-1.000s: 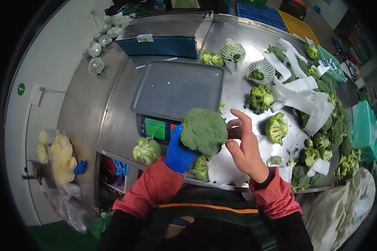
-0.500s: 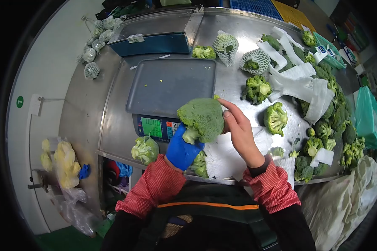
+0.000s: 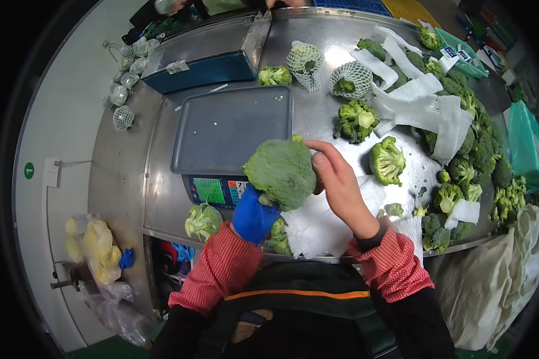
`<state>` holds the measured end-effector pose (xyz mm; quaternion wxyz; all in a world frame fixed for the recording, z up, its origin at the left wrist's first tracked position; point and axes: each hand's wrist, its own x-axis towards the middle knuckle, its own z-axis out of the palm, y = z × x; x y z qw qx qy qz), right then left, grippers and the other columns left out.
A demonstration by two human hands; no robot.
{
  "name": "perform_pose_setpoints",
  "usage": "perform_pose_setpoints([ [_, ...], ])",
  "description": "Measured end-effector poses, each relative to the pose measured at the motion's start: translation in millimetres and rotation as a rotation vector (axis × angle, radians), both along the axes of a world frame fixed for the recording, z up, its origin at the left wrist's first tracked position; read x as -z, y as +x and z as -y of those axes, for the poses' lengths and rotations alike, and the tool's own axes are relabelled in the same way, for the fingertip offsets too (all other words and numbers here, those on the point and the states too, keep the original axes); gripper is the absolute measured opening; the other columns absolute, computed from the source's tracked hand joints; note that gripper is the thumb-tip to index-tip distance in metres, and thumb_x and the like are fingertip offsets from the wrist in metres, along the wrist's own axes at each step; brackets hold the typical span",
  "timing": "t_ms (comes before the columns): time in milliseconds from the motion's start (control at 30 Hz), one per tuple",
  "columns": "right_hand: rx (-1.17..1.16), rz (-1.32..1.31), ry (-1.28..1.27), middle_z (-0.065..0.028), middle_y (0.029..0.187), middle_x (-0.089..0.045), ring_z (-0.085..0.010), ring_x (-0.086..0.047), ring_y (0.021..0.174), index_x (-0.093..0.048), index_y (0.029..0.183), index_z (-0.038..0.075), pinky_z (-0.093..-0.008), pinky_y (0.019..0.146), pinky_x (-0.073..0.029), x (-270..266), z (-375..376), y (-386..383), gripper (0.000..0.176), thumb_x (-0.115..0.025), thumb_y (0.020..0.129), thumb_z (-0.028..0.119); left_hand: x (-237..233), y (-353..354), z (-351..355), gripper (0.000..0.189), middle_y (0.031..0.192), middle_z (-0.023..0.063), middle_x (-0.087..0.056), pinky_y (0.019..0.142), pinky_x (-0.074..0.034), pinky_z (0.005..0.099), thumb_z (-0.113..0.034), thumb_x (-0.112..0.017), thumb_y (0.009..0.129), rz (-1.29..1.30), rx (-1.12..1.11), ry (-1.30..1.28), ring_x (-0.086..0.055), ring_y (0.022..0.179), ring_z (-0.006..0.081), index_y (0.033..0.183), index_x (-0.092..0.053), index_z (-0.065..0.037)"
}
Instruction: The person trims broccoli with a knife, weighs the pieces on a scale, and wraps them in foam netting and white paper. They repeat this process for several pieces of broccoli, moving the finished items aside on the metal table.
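My left hand, in a blue glove, is closed round the stem of a large green broccoli head. The crown faces up and hides part of the stem. My bare right hand rests its fingertips against the crown's right side. Just behind the broccoli is the grey tray of a scale, with small green crumbs on it. The scale's lit display shows below the tray. White foam netting lies under and right of my hands.
Netted broccoli stands behind. Loose heads lie right, beside a large broccoli pile with white netting strips. A metal box is behind the scale. A co-worker's hand shows at the top edge.
The broccoli has tilted in my left hand, so more crown and less stem shows. The view has shifted slightly, and a co-worker's hands now show at the top.
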<state>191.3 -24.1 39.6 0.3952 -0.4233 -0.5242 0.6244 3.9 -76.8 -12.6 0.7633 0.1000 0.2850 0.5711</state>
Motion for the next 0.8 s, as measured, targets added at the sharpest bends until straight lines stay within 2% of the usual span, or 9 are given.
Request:
perform_pose_setpoints([
  [100, -0.014, -0.066, -0.101, -0.0057, 0.087, -0.056, -0.0138, -0.056, 0.079, -0.051, 0.122, 0.009, -0.0269, 0.071, -0.046, -1, 1, 12, 0.041, -0.051, 0.093, 0.037, 6, 1, -2, 0.043, 0.133, 0.0096, -0.048, 0.103, -0.038, 0.0398, -0.033, -0.036, 0.099, 0.052, 0.034, 0.018, -0.048, 0.12, 0.0239, 0.134, -0.04, -0.009],
  [200, 0.139, 0.51, 0.491, -0.01, 0.1, -0.053, -0.0153, -0.055, 0.083, -0.047, 0.128, 0.009, -0.0288, 0.072, -0.046, -9, 11, 4, 0.048, -0.057, 0.089, 0.036, -3, 12, -5, 0.043, 0.133, 0.0095, -0.047, 0.103, -0.038, 0.0399, -0.033, -0.036, 0.099, -0.059, 0.003, -0.008, -0.047, 0.121, 0.0241, 0.135, -0.04, -0.009],
  [300, 0.016, 0.271, 0.256, -0.0116, 0.105, -0.049, -0.0166, -0.052, 0.082, -0.042, 0.133, 0.01, -0.0301, 0.073, -0.046, -3, 6, 10, 0.056, -0.06, 0.086, 0.033, -4, 16, -7, 0.043, 0.133, 0.0089, -0.048, 0.104, -0.038, 0.0399, -0.034, -0.036, 0.099, -0.117, 0.002, -0.02, -0.047, 0.121, 0.0239, 0.135, -0.04, -0.009],
  [433, -0.141, -0.077, -0.002, -0.0099, 0.095, -0.047, -0.017, -0.049, 0.079, -0.04, 0.135, 0.01, -0.0299, 0.078, -0.045, -2, 7, 33, 0.055, -0.059, 0.087, 0.027, -7, 19, -8, 0.043, 0.132, 0.0082, -0.048, 0.104, -0.037, 0.0394, -0.034, -0.036, 0.1, -0.097, 0.027, -0.013, -0.047, 0.121, 0.0236, 0.135, -0.04, -0.01],
  [467, -0.143, -0.055, -0.076, -0.009, 0.097, -0.046, -0.0154, -0.05, 0.082, -0.038, 0.136, 0.01, -0.0278, 0.075, -0.046, -7, 6, 36, 0.057, -0.059, 0.086, 0.028, -7, 21, -7, 0.043, 0.132, 0.0081, -0.048, 0.104, -0.036, 0.0392, -0.034, -0.036, 0.099, -0.101, 0.016, -0.014, -0.047, 0.121, 0.0236, 0.135, -0.04, -0.01],
  [533, -0.015, 0.31, 0.314, -0.0076, 0.097, -0.045, -0.014, -0.051, 0.083, -0.036, 0.137, 0.011, -0.0253, 0.073, -0.046, 1, 7, 29, 0.059, -0.059, 0.086, 0.029, -7, 26, -6, 0.043, 0.132, 0.0078, -0.048, 0.105, -0.036, 0.0389, -0.034, -0.037, 0.099, -0.108, -0.001, -0.014, -0.046, 0.122, 0.0236, 0.135, -0.04, -0.01],
  [633, -0.057, 0.335, 0.327, -0.0058, 0.097, -0.044, -0.012, -0.053, 0.088, -0.034, 0.138, 0.011, -0.0222, 0.073, -0.046, -7, 12, 29, 0.065, -0.065, 0.083, 0.025, -7, 25, -7, 0.044, 0.134, 0.0087, -0.047, 0.106, -0.034, 0.0392, -0.034, -0.037, 0.099, -0.172, -0.007, -0.035, -0.044, 0.124, 0.0233, 0.136, -0.039, -0.011],
  [733, -0.215, -0.087, -0.061, -0.0047, 0.096, -0.044, -0.0111, -0.053, 0.081, -0.034, 0.138, 0.01, -0.023, 0.07, -0.047, 2, 9, 53, 0.07, -0.071, 0.079, 0.017, -23, 22, -7, 0.041, 0.123, 0.0077, -0.054, 0.093, -0.045, 0.0352, -0.035, -0.044, 0.097, -0.316, -0.066, 0.036, -0.053, 0.111, 0.0207, 0.13, -0.046, -0.011],
  [800, -0.017, 0.108, 0.023, -0.0022, 0.085, -0.046, -0.0099, -0.051, 0.07, -0.043, 0.131, 0.008, -0.0237, 0.065, -0.045, 8, 16, 65, 0.056, -0.067, 0.081, 0.017, -13, -18, -20, 0.036, 0.112, 0.0059, -0.058, 0.079, -0.048, 0.031, -0.034, -0.049, 0.095, -0.418, -0.079, 0.03, -0.057, 0.097, 0.0179, 0.123, -0.05, -0.011],
])
